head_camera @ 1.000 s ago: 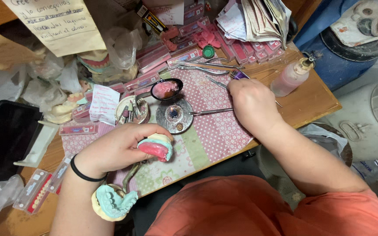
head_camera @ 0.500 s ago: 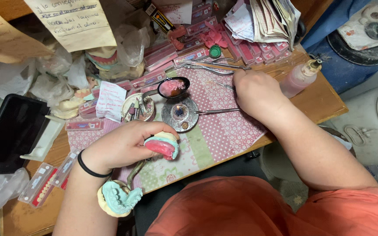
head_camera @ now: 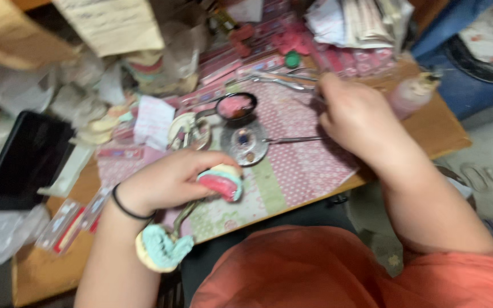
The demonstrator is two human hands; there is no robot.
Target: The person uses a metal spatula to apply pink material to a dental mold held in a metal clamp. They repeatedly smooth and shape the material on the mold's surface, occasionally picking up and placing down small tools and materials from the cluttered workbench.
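Soft, even light; heavy motion blur throughout.

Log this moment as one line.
left hand: holds pink denture model | right hand: on thin metal tool | small dish: pink paste

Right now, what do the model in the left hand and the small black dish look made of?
Dental model: pink part looks like matte wax or acrylic on a pale, chalky plaster-like base. Small black dish: probably flexible rubber or plastic, dull black rim, holding pink material. Blur leaves both uncertain.
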